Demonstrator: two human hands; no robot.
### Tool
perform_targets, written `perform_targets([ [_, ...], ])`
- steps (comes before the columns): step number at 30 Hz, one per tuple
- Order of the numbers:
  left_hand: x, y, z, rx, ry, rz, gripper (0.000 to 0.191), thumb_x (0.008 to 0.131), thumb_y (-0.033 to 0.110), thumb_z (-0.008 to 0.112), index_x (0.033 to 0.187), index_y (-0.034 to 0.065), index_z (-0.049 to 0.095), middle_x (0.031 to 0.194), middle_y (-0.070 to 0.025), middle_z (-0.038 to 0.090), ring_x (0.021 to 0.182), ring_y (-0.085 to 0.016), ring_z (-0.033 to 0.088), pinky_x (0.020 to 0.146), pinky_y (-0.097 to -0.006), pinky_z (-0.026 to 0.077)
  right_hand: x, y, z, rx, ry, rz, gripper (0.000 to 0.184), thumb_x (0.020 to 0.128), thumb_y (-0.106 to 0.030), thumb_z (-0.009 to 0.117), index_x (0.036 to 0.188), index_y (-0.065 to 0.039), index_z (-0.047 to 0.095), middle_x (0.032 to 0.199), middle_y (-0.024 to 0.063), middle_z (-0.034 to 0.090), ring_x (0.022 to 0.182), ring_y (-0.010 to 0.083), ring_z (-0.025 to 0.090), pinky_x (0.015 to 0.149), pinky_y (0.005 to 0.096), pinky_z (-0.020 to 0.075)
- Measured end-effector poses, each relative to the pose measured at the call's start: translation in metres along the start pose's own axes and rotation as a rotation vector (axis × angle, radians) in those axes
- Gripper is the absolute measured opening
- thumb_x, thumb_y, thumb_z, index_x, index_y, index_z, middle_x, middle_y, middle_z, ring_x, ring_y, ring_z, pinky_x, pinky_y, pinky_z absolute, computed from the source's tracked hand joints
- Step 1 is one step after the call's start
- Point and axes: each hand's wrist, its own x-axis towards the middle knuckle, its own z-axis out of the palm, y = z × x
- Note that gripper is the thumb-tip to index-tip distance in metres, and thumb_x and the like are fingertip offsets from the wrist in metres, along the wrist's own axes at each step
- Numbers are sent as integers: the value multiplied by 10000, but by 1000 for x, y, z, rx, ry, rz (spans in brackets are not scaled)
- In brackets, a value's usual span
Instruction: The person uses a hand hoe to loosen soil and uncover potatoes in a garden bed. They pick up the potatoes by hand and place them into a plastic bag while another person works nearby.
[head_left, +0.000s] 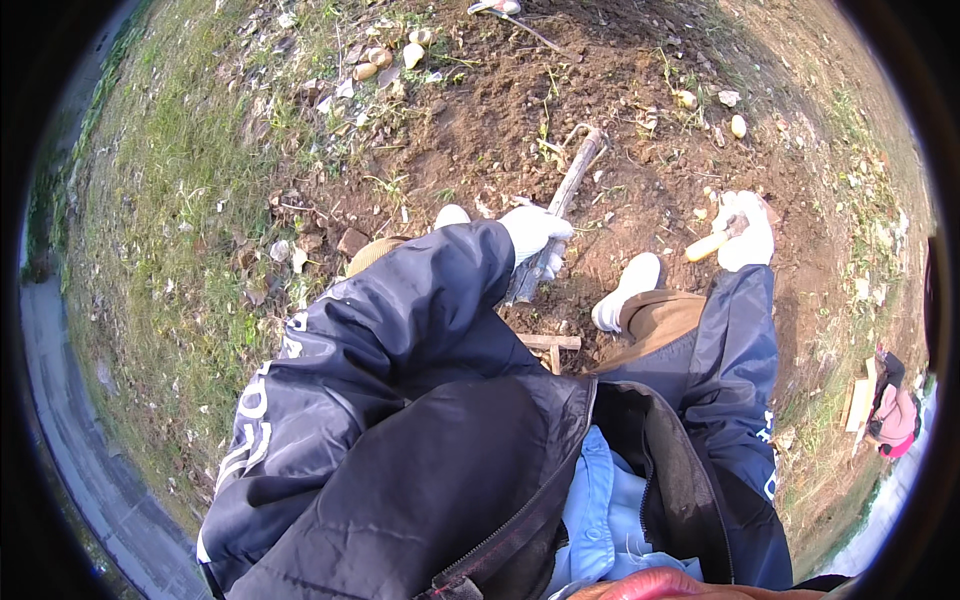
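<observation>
My left hand (534, 234), in a white glove, grips a weathered wooden stick (576, 176) near its lower end. The stick slants up and to the right over the soil, with thin bent strands, perhaps roots or wire, at its far end. To the right, my right hand (748, 229), also white-gloved, is closed around a hand tool with a yellowish handle (706, 246) pointing left. The tool's head is mostly hidden by the glove, so its kind is unclear. Loose brown soil (480, 142) lies before me.
My white shoe (634, 289) rests on the soil between my hands. A small wooden frame (551, 343) is partly visible below the stick. Several pale rounded lumps (381, 57) lie at the upper left. Grass (195, 172) covers the left. Another person (894, 416) is at the far right.
</observation>
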Motion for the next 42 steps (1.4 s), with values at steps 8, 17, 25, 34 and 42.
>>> perform_targets([
  [8, 6, -10, -5, 197, -33, -27, 205, 926, 137, 668, 1049, 45, 532, 731, -100, 587, 529, -214, 607, 452, -381, 554, -4, -1, 6, 56, -10, 15, 211, 949, -242, 686, 1040, -100, 559, 908, 118, 632, 628, 215, 578, 528, 369, 488],
  [17, 2, -6, -2, 303, 4, -28, 252, 909, 159, 691, 1051, 19, 535, 730, -92, 587, 520, -208, 614, 440, -373, 543, -6, -1, 12, 82, -7, -4, 130, 972, -208, 646, 997, -122, 553, 848, 98, 628, 611, 205, 572, 505, 362, 473],
  [25, 2, 1, 2, 326, 3, 23, 267, 910, 181, 707, 1064, 21, 558, 727, -87, 593, 526, -203, 617, 440, -373, 537, 1, 4, -3, 32, -48, 19, 214, 930, -192, 666, 1064, -58, 567, 894, 129, 640, 622, 237, 583, 536, 373, 484],
  [34, 6, 1, 1, 334, -25, 62, 246, 916, 196, 706, 1021, 21, 569, 730, -81, 603, 496, -203, 608, 435, -373, 535, -4, 5, 6, 87, -138, 10, 202, 935, -229, 641, 1027, -53, 612, 841, 60, 623, 665, 191, 579, 600, 351, 486],
  [42, 2, 5, 4, 345, -7, 48, 239, 913, 192, 707, 1014, 19, 578, 731, -79, 606, 513, -204, 615, 453, -380, 525, -21, -12, 42, -31, -3, 141, 417, 1026, -510, 486, 1050, -107, 592, 823, 22, 581, 627, 146, 536, 543, 314, 457],
])
